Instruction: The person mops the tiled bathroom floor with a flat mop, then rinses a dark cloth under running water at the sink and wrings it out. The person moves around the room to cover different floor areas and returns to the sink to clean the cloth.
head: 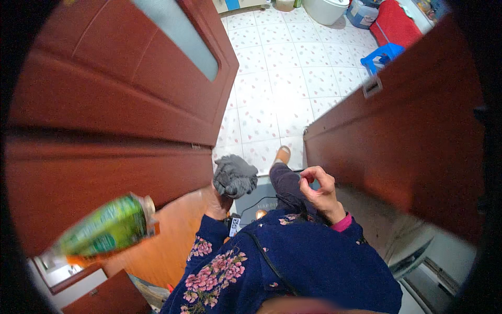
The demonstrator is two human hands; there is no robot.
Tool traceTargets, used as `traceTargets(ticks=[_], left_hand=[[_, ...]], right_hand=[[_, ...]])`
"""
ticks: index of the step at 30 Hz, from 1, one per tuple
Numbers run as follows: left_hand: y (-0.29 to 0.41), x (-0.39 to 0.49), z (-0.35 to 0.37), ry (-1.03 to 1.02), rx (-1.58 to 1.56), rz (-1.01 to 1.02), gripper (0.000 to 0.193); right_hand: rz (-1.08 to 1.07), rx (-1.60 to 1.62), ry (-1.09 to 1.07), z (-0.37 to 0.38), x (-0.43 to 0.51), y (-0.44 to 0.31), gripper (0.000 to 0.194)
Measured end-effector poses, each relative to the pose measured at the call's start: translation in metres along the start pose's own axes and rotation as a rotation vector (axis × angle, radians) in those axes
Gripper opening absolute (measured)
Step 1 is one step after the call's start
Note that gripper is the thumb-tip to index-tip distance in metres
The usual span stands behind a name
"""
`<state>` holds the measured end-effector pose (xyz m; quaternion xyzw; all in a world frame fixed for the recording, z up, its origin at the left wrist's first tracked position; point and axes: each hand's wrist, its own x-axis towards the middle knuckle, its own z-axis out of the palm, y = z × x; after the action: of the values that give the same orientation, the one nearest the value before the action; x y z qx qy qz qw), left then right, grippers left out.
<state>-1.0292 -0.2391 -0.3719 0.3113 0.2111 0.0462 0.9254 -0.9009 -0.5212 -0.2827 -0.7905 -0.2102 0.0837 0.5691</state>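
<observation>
A crumpled dark grey cloth (pixel 235 176) is bunched in my left hand (pixel 218 206), which is mostly hidden beneath it. On the right, my right hand (pixel 324 193) is held in front of my body, its thumb and fingers curled into a ring. I see nothing inside that ring. Below the hands, one foot in a tan slipper (pixel 283 154) is at the threshold between the door and the frame. A grey mat (pixel 255 196) bearing writing shows under the cloth and sleeve.
A reddish-brown door (pixel 157 106) with a frosted glass panel stands at left, a dark red wooden panel (pixel 400 141) at right. White tiled floor (pixel 274 78) lies ahead, with a blue plastic stool (pixel 386 55), a blue jug (pixel 361 13) and a white bin (pixel 326 11). A blurred green packet (pixel 110 225) is at left.
</observation>
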Motion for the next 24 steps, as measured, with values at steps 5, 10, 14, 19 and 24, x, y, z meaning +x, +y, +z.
traceTargets(ticks=[5, 10, 14, 19, 24], left_hand=[[0.060, 0.093, 0.055, 0.207, 0.072, -0.059, 0.073], [0.135, 0.181, 0.084, 0.169, 0.166, -0.037, 0.077], [0.181, 0.287, 0.124, 0.098, 0.208, -0.072, 0.073], [0.251, 0.455, 0.180, -0.129, 0.260, -0.154, 0.083], [0.283, 0.601, 0.256, -0.303, 0.178, -0.120, 0.065]], right_hand=[[0.000, 0.047, 0.046, 0.000, 0.159, 0.014, 0.017], [-0.035, -0.060, 0.113, 0.003, 0.274, 0.009, 0.018], [0.065, 0.018, 0.213, -0.013, 0.382, 0.015, 0.019], [-0.042, -0.081, 0.325, -0.018, 0.501, -0.006, 0.016], [0.001, -0.108, 0.477, -0.063, 0.608, 0.012, 0.016]])
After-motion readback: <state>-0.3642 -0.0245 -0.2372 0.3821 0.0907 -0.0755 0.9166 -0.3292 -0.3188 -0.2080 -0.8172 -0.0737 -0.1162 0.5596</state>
